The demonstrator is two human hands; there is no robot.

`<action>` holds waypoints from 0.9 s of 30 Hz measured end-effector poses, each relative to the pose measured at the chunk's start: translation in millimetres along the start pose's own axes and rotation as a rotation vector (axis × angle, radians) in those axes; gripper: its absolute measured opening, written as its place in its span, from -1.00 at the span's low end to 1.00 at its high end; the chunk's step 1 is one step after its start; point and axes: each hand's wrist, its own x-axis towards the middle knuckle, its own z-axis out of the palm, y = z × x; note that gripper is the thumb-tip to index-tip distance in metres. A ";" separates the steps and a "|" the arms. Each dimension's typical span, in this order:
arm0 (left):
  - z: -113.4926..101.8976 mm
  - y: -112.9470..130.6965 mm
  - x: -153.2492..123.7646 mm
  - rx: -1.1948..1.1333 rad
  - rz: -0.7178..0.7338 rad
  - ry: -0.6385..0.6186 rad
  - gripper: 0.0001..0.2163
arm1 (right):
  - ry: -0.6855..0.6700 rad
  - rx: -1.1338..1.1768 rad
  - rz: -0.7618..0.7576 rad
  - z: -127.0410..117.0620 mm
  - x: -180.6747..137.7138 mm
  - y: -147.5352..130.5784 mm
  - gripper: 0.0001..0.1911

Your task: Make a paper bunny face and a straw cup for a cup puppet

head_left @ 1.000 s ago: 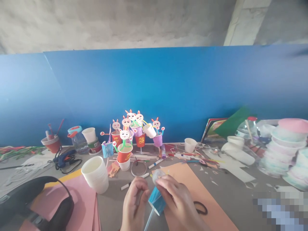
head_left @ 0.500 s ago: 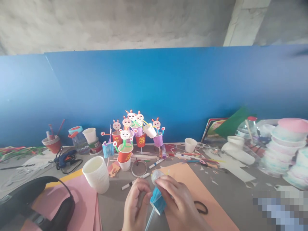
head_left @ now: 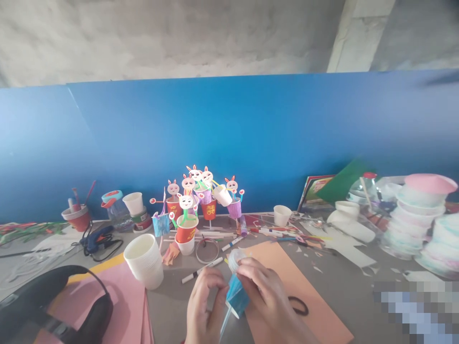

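My right hand (head_left: 265, 291) is closed round a blue paper cup (head_left: 234, 298) turned bottom up, with a pale round piece (head_left: 234, 258) showing at its top. A light blue straw (head_left: 223, 326) runs down out of the cup. My left hand (head_left: 202, 298) sits just left of the cup with its fingers pinched together beside it; what they hold is hidden. Both hands hover over the grey table (head_left: 172, 306) at the edge of an orange paper sheet (head_left: 287, 267).
A stack of white cups (head_left: 145, 260) stands left of my hands, with pink paper (head_left: 118, 301) and a black device (head_left: 53, 306) beyond. Bunny cup figures (head_left: 195, 203), markers (head_left: 201, 271), a wire ring (head_left: 207, 249) and black scissors (head_left: 299, 306) lie around. Bowl stacks (head_left: 419, 212) stand right.
My hands and the blue cup have shifted slightly to the right and up. The view has tilted a little.
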 end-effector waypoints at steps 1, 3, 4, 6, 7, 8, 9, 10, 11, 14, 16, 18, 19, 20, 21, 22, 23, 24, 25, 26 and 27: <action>0.5 -0.4 -0.6 0.002 -0.011 0.007 -0.88 | -0.003 -0.006 0.004 0.3 0.0 0.0 -0.81; 1.2 -1.3 -1.4 -0.012 -0.026 0.014 -0.89 | -0.004 -0.017 0.010 0.6 0.0 -0.7 -0.81; 1.2 -1.8 -1.4 -0.027 -0.034 0.015 -0.89 | 0.000 -0.017 0.012 0.7 0.0 -1.5 -0.81; 0.4 -2.6 -0.6 -0.063 -0.058 0.017 -0.89 | -0.008 -0.001 0.018 1.4 -0.5 -3.1 -0.81; -0.3 -3.0 0.1 -0.079 -0.075 0.021 -0.88 | -0.021 0.009 0.028 2.0 -1.4 -3.5 -0.82; -1.1 -3.4 1.0 -0.094 -0.095 0.025 -0.88 | -0.031 0.010 0.047 2.9 -3.0 -3.5 -0.83; -1.8 -3.7 2.0 -0.107 -0.115 0.030 -0.88 | -0.031 0.002 0.073 4.0 -5.2 -3.0 -0.84; -2.3 -4.0 3.0 -0.120 -0.135 0.035 -0.88 | -0.022 -0.010 0.103 5.2 -7.8 -2.1 -0.83; -2.6 -4.4 3.9 -0.133 -0.160 0.039 -0.87 | -0.010 -0.019 0.135 6.4 -10.7 -1.0 -0.80; -2.5 -6.3 5.4 -0.188 -0.253 0.041 -0.85 | -0.001 0.002 0.217 9.2 -17.7 1.3 -0.71; -2.3 -8.2 5.4 -0.229 -0.321 0.035 -0.85 | -0.027 0.043 0.232 9.8 -19.4 1.0 -0.69; -2.3 -10.0 5.0 -0.265 -0.378 0.027 -0.84 | -0.049 0.076 0.250 9.9 -19.2 -0.3 -0.69; -2.4 -10.8 4.8 -0.279 -0.400 0.024 -0.83 | -0.061 0.087 0.271 10.0 -19.0 -0.8 -0.69; -2.5 -11.4 4.6 -0.292 -0.419 0.018 -0.83 | -0.071 0.094 0.297 10.1 -18.9 -1.0 -0.70; -2.6 -11.8 4.5 -0.304 -0.434 0.009 -0.82 | -0.082 0.094 0.320 10.3 -19.2 -0.8 -0.70; -2.6 -12.0 4.5 -0.315 -0.445 0.003 -0.81 | -0.088 0.089 0.334 10.6 -19.8 -0.2 -0.70; -2.5 -12.1 4.6 -0.323 -0.456 -0.002 -0.81 | -0.095 0.081 0.339 11.0 -20.7 0.6 -0.70; -2.2 -12.1 4.8 -0.330 -0.461 -0.004 -0.80 | -0.099 0.070 0.338 11.3 -21.7 1.5 -0.71; -1.7 -12.2 5.1 -0.333 -0.462 -0.003 -0.79 | -0.103 0.057 0.336 11.6 -22.8 2.3 -0.71; -1.1 -12.2 5.3 -0.332 -0.460 0.001 -0.79 | -0.106 0.042 0.334 11.9 -23.7 2.7 -0.71; -0.3 -12.3 5.7 -0.331 -0.455 0.004 -0.79 | -0.105 0.026 0.332 12.0 -24.3 2.7 -0.72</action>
